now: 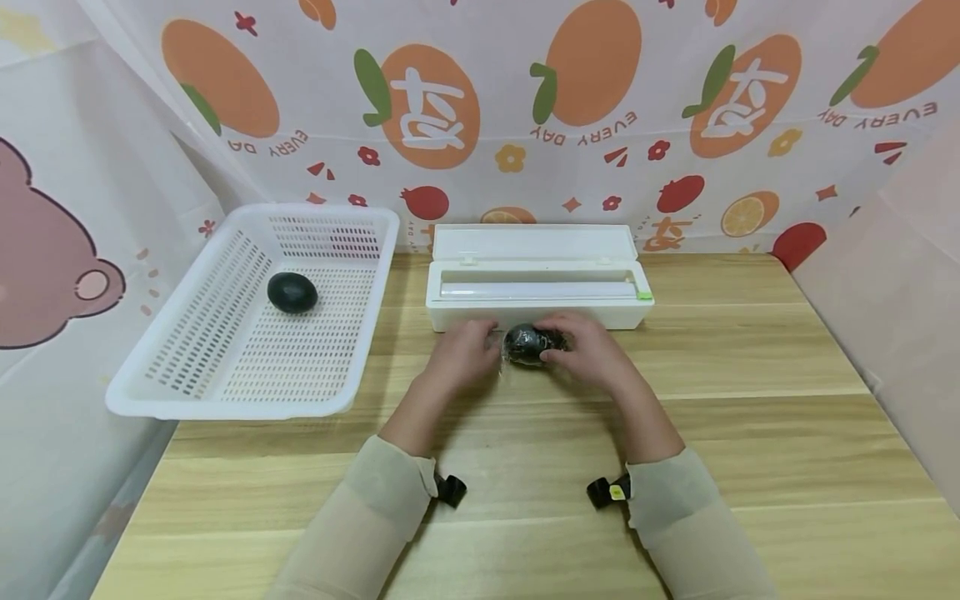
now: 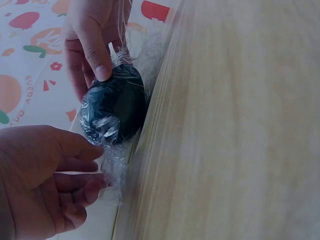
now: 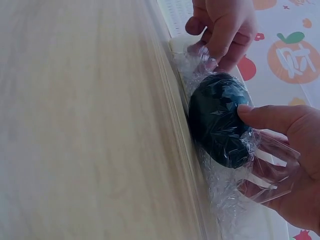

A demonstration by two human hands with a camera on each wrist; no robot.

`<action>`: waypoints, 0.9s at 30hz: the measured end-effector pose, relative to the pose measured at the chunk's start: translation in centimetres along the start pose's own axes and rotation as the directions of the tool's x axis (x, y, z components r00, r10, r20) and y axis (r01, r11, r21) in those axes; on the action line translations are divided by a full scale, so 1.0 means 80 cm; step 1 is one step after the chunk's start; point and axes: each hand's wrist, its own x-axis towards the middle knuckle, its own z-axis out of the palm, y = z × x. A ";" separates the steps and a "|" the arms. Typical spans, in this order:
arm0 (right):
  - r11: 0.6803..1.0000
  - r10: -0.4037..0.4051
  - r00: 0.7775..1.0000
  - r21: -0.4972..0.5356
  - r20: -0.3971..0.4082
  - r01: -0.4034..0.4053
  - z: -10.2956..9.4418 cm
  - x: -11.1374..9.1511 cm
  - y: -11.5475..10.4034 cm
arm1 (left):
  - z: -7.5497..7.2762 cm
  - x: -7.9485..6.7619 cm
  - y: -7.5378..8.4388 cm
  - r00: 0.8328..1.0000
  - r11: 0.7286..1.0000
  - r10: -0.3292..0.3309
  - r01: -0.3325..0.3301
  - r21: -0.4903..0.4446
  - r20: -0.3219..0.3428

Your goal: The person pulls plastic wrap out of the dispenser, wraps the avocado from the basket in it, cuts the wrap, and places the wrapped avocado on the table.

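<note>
A dark green-black egg-shaped item (image 1: 525,344), wrapped in clear crinkled cling film, lies on the wooden table in front of the white box. My right hand (image 1: 588,346) grips it from the right; the right wrist view shows the thumb (image 3: 246,111) pressed on its face and the other fingers behind, with film over them. On the opposite side my left hand (image 1: 463,354) pinches the loose end of the cling film (image 2: 116,170) with curled fingers. Loose film also sticks out on the right hand's side.
Behind the hands stands a long white cling film box (image 1: 540,317), lid raised, with a roll (image 1: 536,290) inside. A white perforated basket (image 1: 345,407) at the left holds a second dark egg-shaped item (image 1: 292,292). A fruit-print cloth (image 1: 510,100) hangs behind the wooden table (image 1: 525,533).
</note>
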 end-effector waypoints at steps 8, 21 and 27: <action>1.000 0.025 1.000 0.014 0.010 -0.025 0.000 0.001 -0.004 | 0.000 -0.002 0.001 1.000 1.000 -0.006 0.006 0.019 0.001; 0.999 0.051 0.999 0.014 0.007 -0.051 -0.002 0.000 -0.008 | -0.014 -0.003 0.008 0.996 0.975 -0.068 0.080 -0.208 0.064; 0.999 0.041 0.999 0.012 -0.002 -0.041 0.000 0.000 -0.007 | -0.011 0.001 0.008 0.995 0.964 -0.068 0.084 -0.254 0.069</action>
